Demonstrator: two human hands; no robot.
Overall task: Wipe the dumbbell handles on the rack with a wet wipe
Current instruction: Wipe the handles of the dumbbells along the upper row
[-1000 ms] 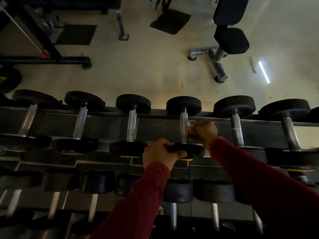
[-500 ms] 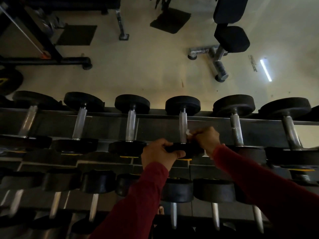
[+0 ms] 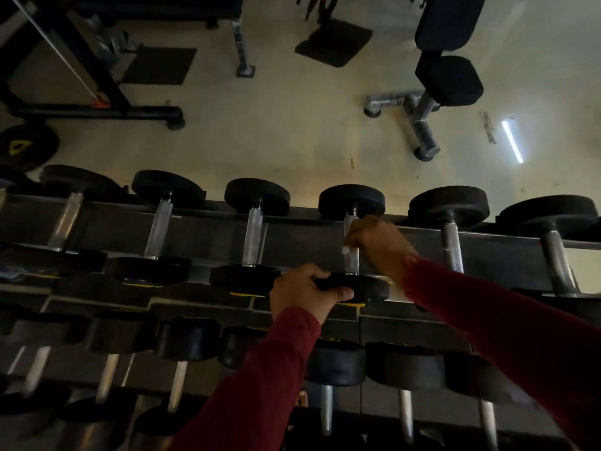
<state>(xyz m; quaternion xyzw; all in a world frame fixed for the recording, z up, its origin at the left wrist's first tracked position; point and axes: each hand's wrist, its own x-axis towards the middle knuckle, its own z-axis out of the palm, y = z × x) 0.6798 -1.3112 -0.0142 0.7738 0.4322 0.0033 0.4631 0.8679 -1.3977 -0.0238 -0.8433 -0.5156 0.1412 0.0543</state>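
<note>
The right hand (image 3: 379, 247) is curled round the handle (image 3: 351, 242) of a dumbbell on the top row of the rack (image 3: 302, 236), with a scrap of white wet wipe (image 3: 345, 250) showing at its fingertips, pressed against the metal. The left hand (image 3: 304, 292) grips the near weight (image 3: 354, 288) of the same dumbbell, thumb along its front edge and fingers over the top, seemingly to steady it.

The handle runs straight away from the person, from the near weight up to the far weight (image 3: 351, 201), so the wiping stroke has to travel along that line, toward and away from the body. The right hand sits on the upper half of the handle, close under the far weight; bare metal shows below it, down to the near weight, and that stretch is probably what the stroke covers next.

The next dumbbell handle (image 3: 452, 245) to the right lies parallel, nearest the right hand. Other handles lie to the left, closer to the left hand, and a lower row sits underneath. Beyond the rack is pale floor (image 3: 292, 135).
</note>
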